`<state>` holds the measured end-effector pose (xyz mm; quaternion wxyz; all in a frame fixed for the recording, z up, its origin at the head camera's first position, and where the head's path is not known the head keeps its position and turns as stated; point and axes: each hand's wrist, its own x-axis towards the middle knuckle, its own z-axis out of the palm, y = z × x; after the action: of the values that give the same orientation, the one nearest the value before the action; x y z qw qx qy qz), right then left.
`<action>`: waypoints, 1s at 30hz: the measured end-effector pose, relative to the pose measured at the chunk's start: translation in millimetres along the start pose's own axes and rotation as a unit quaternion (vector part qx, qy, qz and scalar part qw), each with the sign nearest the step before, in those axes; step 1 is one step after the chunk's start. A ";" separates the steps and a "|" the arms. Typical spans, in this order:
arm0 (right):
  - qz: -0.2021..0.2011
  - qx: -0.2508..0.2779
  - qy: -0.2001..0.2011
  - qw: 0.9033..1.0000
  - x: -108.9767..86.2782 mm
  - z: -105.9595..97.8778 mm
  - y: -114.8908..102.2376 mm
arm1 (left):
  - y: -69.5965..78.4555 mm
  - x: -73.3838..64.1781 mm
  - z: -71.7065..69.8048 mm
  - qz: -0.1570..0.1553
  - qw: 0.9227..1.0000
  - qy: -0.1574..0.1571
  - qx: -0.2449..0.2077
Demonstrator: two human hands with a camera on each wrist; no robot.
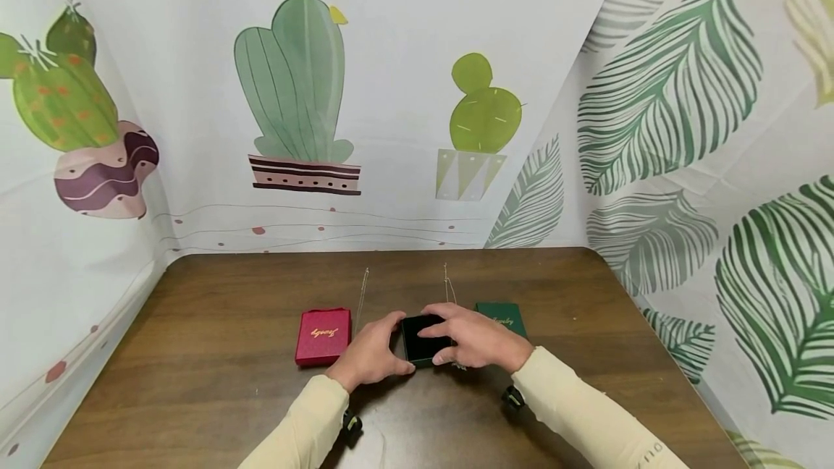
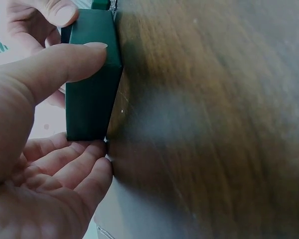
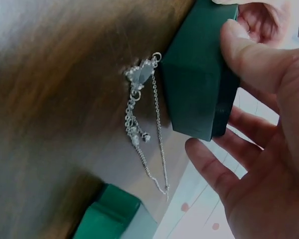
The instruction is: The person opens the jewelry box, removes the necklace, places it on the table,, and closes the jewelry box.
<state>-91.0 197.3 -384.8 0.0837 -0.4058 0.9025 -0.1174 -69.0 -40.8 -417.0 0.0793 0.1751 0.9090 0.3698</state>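
Note:
An open dark green jewelry box (image 1: 422,362) with a black inside rests on the table between both hands. My left hand (image 1: 371,353) holds its left side; in the left wrist view the thumb lies on the green wall (image 2: 89,104) and the fingers reach round the far corner. My right hand (image 1: 478,337) grips the other side, thumb at the upper edge and fingertips over the black inside. Beside the box lies a silver necklace (image 3: 140,74) with a pale stone pendant; its chain (image 1: 447,288) runs toward the back, partly hidden by the right hand.
A red jewelry box (image 1: 323,335) with gold lettering lies left of the left hand. Another fine chain (image 1: 362,299) stretches beside it. Behind the right hand is a green box lid (image 1: 504,315) with gold lettering. A patterned cloth (image 1: 404,93) hangs behind the wooden table (image 1: 195,382).

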 end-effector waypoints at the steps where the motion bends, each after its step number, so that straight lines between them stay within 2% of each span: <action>1: -0.003 -0.006 -0.003 1.000 0.7 0.1 -0.7 | -0.3 0.4 0.3 0.000 1.000 0.000 0.001; 6: -0.007 -0.028 -0.018 0.999 2.7 3.0 -2.3 | -1.1 1.5 1.6 0.001 1.000 -0.006 -0.001; 13: -0.012 -0.042 -0.013 0.999 3.9 7.4 -2.8 | -0.2 0.6 0.7 -0.003 1.000 -0.004 -0.004; 18: -0.018 -0.037 -0.003 0.999 1.3 8.2 -2.3 | -1.3 0.9 2.6 -0.005 1.000 -0.003 -0.003; 26: 0.011 -0.043 0.038 0.998 -16.1 7.0 5.3 | -1.2 0.1 2.4 -0.011 1.000 -0.006 -0.014; 30: 0.015 -0.041 0.046 0.998 -21.3 11.1 7.7 | -1.0 -0.2 1.2 -0.012 1.000 -0.005 -0.013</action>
<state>-79.7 216.7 -396.4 0.0270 -0.3893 0.9156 -0.0973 -68.8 -40.8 -418.6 0.0907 0.1648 0.9058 0.3796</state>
